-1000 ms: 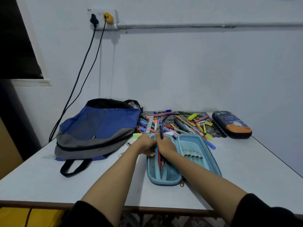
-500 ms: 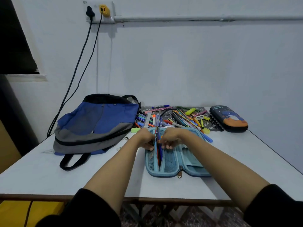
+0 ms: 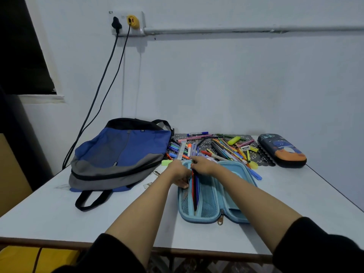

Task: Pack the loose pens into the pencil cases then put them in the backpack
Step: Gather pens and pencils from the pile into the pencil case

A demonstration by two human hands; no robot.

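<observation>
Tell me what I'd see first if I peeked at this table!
First, two hands at the open light blue pencil case in the middle: the right hand pinches a few pens tucked in its pocket, the left hand holds the pocket's edge. Behind lies a bright pile of loose pens, with a blue backpack to its left and a dark pencil case to its right.

Left hand (image 3: 178, 174) and right hand (image 3: 202, 165) close together, both curled

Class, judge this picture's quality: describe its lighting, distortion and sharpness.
Head view: dim, bluish light; the wide lens slants the dark window's edge and the grey wall conduit; the pile of loose coloured pens looks soft; the black sleeves lose all detail.
</observation>
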